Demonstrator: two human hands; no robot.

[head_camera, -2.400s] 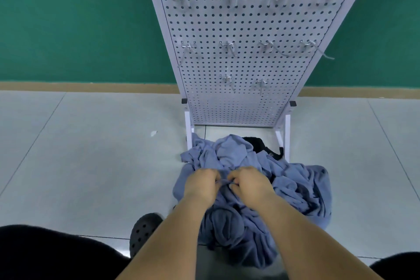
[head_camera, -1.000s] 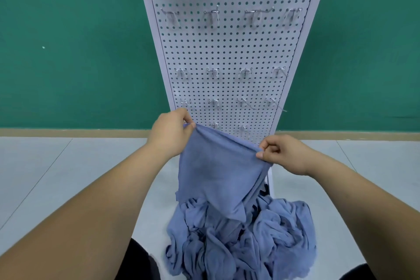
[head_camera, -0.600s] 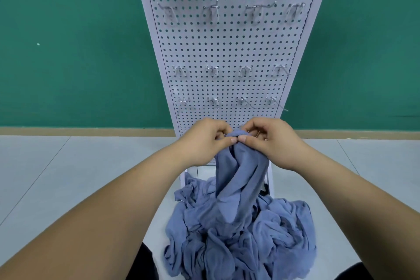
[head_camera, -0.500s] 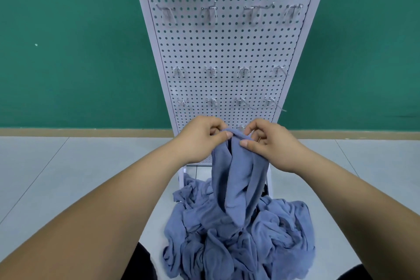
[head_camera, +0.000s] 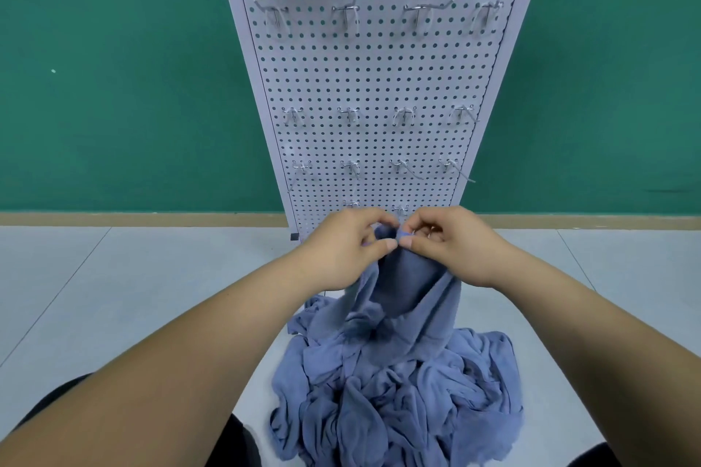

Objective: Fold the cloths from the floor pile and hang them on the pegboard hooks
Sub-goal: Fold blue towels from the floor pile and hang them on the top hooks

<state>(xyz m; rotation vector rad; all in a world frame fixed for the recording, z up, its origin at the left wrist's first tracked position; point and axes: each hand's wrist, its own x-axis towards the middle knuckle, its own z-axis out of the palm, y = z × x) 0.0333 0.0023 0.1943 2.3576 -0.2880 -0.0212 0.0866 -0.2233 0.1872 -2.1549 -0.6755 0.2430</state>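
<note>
A blue cloth [head_camera: 406,284] hangs doubled over in front of me, its top edge bunched together. My left hand [head_camera: 341,246] and my right hand [head_camera: 451,243] meet at that edge, each pinching it between thumb and fingers. The cloth's lower end trails into the crumpled pile of blue cloths [head_camera: 398,402] on the floor. Behind my hands stands the white pegboard [head_camera: 375,80]. Several rows of bare metal hooks [head_camera: 345,17] stick out of it.
A green wall [head_camera: 113,68] with a tan baseboard runs behind the pegboard. Grey floor tiles [head_camera: 113,296] lie to both sides of the pile. The pegboard's foot [head_camera: 294,237] stands just left of my left hand. My dark-clad legs show at the bottom corners.
Both hands lifted a cloth off the pile, spread it wide, then brought its top corners together. Since half a second ago they have stayed pinched together, dropping slightly.
</note>
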